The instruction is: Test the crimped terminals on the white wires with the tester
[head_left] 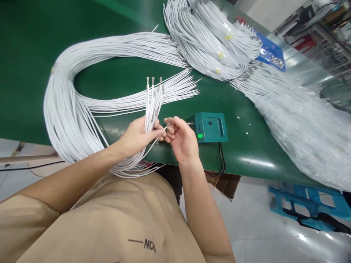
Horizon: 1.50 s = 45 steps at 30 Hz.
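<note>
My left hand (141, 133) is closed around a bundle of white wires (150, 106), whose ends with metal terminals stick up above the fingers. The rest of that bundle curves down over the table's front edge toward my lap. My right hand (182, 137) pinches the end of a single white wire (155, 141) beside the bundle, its fingertips close to those of my left hand. Just right of my right hand stands a small green device (211, 127) with a lit green button and a thin metal piece protruding from its left side.
A large looped bundle of white wires (61, 98) lies on the green table (24, 44). Coiled wires (205, 40) with yellow tags sit at the back. Plastic-wrapped wires (309, 124) cover the right side, near a blue tray (270, 51). A blue stool (307, 204) stands on the floor.
</note>
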Motion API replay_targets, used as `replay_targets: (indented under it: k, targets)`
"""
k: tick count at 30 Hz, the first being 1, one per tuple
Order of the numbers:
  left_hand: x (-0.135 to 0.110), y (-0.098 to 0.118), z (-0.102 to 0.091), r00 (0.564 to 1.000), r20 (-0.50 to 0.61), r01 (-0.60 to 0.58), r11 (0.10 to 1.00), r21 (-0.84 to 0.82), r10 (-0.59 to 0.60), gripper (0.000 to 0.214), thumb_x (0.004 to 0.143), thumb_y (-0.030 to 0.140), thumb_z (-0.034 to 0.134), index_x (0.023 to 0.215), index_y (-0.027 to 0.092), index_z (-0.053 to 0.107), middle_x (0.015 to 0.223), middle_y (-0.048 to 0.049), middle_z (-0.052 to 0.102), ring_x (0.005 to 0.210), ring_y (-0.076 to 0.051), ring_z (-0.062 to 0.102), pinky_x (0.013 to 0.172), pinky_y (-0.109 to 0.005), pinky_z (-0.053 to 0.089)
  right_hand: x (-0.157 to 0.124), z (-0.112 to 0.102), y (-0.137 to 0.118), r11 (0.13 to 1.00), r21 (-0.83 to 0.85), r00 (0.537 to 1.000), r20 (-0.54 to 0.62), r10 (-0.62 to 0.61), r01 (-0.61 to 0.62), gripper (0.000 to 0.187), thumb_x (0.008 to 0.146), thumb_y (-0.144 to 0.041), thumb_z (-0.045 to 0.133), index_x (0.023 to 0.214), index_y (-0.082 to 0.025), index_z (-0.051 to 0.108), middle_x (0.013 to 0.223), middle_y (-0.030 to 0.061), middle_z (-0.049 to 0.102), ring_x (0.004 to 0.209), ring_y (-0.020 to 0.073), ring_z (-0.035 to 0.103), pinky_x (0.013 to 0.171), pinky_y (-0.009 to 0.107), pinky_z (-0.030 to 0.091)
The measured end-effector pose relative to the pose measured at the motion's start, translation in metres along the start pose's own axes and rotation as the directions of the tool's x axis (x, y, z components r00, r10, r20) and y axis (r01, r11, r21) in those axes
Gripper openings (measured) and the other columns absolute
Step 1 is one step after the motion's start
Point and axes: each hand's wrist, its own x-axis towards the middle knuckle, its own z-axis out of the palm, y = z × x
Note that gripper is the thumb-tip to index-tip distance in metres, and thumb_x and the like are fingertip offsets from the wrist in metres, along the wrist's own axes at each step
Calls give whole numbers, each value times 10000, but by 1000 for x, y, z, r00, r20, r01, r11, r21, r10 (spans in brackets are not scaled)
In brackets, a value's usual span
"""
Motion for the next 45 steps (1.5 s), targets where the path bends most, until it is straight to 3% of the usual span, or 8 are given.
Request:
replay_targets:
  k: [5, 14, 22, 26, 31, 34, 39, 45]
  targets:
    - [-2, 1, 1, 1000, -8, -6, 999, 48, 6, 176, 736, 237, 652, 753, 184, 484, 729, 6, 639, 691, -153, 643, 706, -306, 521, 3, -1, -5, 993, -96, 996, 51, 78, -73, 241, 702, -348, 689, 584, -165, 586, 501, -76, 348, 476, 60, 369, 463, 205, 308]
    - [0, -3, -3, 999, -41, -7, 993, 118, 12, 147, 737, 225, 644, 792, 168, 520, 759, 7, 609, 700, -136, 614, 680, -275, 498, -6, -12, 6, 986, 107, 989, 82, 122, -131, 219, 692, -324, 734, 832, -158, 705, 592, -71, 425, 510, 34, 342, 514, 187, 352]
    - [0, 0, 0, 999, 42, 32, 998, -63, -29, 472, 762, 225, 652, 1214, 178, 524, 780, 10, 587, 679, -117, 603, 559, -209, 464, -12, -4, 10, 907, -368, 954, -133, -270, 205, 162, 730, -314, 685, 812, -179, 716, 764, 0, 666, 611, 88, 513, 615, 243, 430]
    - [2, 2, 1, 988, 111, 125, 983, -137, -110, 429, 776, 236, 659, 1192, 173, 574, 814, -7, 602, 692, -95, 586, 559, -181, 449, -11, -6, 15, 697, -644, 878, -81, -471, 315, 155, 813, -308, 589, 778, -172, 655, 771, 18, 647, 694, 128, 565, 668, 270, 458]
    - [7, 4, -2, 949, 201, 303, 879, -368, -243, 343, 733, 127, 686, 1069, 148, 622, 753, -1, 599, 647, -62, 565, 509, -131, 400, -7, -19, 25, -32, -896, 649, 345, -678, 443, 223, 908, -211, 430, 762, -175, 594, 803, 66, 578, 811, 176, 530, 771, 319, 433]
    - [12, 1, -4, 925, 241, 372, 829, -416, -294, 329, 714, 105, 694, 1034, 126, 619, 708, -3, 600, 621, -59, 567, 496, -126, 391, -6, -26, 18, -319, -845, 628, 533, -567, 429, 252, 922, -199, 393, 794, -179, 608, 838, 88, 592, 836, 202, 515, 784, 341, 405]
    - [18, -7, -1, 972, 79, 236, 936, -260, -223, 409, 696, 184, 725, 1072, 155, 565, 742, -6, 628, 653, -108, 634, 438, -138, 360, -2, -38, -19, -448, -835, 720, 522, -458, 320, 253, 898, -235, 458, 1112, -169, 577, 1096, 109, 621, 1013, 248, 492, 884, 389, 351]
    - [23, -10, 7, 989, 7, 145, 989, 39, -145, 389, 735, 279, 674, 1085, 170, 545, 788, -31, 665, 688, -159, 676, 389, -153, 357, 10, -51, -44, -477, -803, 818, 516, -255, 358, 196, 848, -138, 474, 977, -173, 618, 905, 80, 674, 906, 235, 514, 896, 378, 350]
